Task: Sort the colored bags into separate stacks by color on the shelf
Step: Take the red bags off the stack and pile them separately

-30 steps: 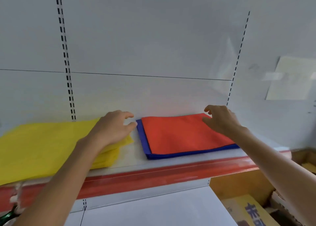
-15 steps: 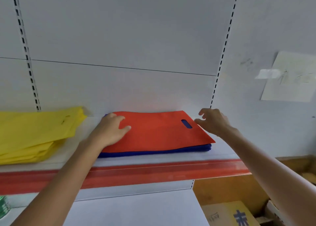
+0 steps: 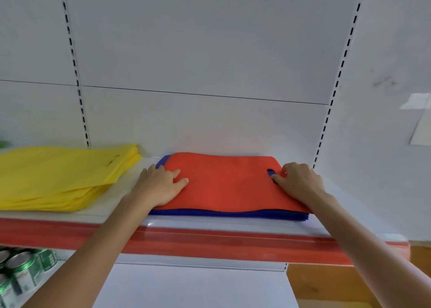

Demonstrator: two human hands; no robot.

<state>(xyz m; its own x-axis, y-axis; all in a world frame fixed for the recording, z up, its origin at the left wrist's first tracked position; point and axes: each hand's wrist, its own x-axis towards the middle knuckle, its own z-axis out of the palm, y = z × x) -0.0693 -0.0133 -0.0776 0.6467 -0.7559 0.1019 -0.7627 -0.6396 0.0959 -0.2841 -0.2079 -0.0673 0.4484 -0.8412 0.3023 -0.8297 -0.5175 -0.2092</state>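
Observation:
An orange-red bag lies flat on top of a stack of blue bags in the middle of the white shelf. My left hand rests on the red bag's left end, fingers spread flat. My right hand lies on its right end, a fingertip at the dark handle slot. A stack of yellow bags sits apart at the left of the shelf.
The shelf has a red front strip and a white back panel with slotted uprights. Green cans stand on the lower shelf at the left. A brown cardboard box is at lower right. A paper sheet hangs on the right wall.
My left hand left the yellow stack and came to rest on the red bag's left end. My right hand came down onto the red bag's right end by the handle slot.

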